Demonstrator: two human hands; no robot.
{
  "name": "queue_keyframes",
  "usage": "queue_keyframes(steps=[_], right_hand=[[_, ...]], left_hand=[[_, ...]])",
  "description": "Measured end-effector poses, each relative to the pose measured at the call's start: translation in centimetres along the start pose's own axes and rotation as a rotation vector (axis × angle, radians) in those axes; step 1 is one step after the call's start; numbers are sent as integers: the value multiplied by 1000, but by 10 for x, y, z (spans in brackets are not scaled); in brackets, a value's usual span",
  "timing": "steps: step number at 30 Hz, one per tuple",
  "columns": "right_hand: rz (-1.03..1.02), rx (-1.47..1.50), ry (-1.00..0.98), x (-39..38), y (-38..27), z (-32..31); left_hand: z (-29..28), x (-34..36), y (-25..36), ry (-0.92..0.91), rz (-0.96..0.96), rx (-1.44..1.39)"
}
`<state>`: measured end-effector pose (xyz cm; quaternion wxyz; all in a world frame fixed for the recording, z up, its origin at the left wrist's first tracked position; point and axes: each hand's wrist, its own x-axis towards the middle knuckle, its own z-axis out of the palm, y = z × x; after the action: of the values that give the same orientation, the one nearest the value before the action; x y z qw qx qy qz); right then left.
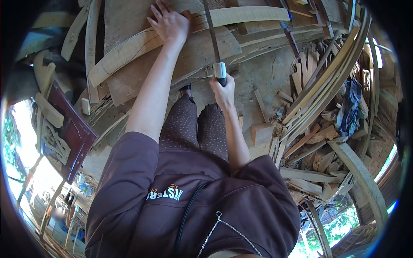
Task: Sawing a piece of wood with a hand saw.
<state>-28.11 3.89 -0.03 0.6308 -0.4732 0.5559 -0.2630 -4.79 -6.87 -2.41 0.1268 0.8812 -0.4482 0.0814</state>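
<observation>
My right hand (223, 90) is wrapped round the black and white handle of a handsaw (213, 36). Its long narrow blade points away from me and crosses a pale curved wooden board (124, 54). Whether the teeth have cut into the wood, I cannot tell. To the left of the blade, my left hand (170, 23) lies on the board with its fingers spread. A small brown piece (187, 19) shows beside that hand, partly hidden. Dark pencil-like lines run along the board, which rests across a flat wooden work surface (172, 71).
Long curved wood strips (329, 73) lean at the right over a heap of offcuts (314, 150). A dark red wooden panel (79, 133) stands at the left. Near it are curved timber pieces (91, 47). A wood block (261, 133) lies on the floor by my right forearm.
</observation>
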Motion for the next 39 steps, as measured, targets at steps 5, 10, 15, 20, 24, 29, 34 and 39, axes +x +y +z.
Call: queue_keyframes(steps=[5, 10, 15, 20, 24, 29, 34, 39], right_hand=[[-90, -106, 13, -51, 25, -11], [-67, -72, 2, -25, 13, -5], [1, -7, 16, -19, 6, -2], [-27, -33, 3, -60, 31, -11], [7, 49, -25, -25, 19, -3], [51, 119, -66, -22, 17, -6], [51, 144, -56, -54, 24, -10], [-22, 132, -35, -7, 7, 7]], left_hand=[[-12, -2, 4, -6, -25, -62], [-4, 0, 4, 5, -16, -14], [-1, 0, 4, 2, -23, 28], [-10, -3, 2, -10, -41, 33], [-15, -1, 6, 42, -16, 26], [-39, -1, 18, -71, -76, -33], [-39, -3, 15, -97, -93, -27], [-35, 0, 15, -44, -78, -46]])
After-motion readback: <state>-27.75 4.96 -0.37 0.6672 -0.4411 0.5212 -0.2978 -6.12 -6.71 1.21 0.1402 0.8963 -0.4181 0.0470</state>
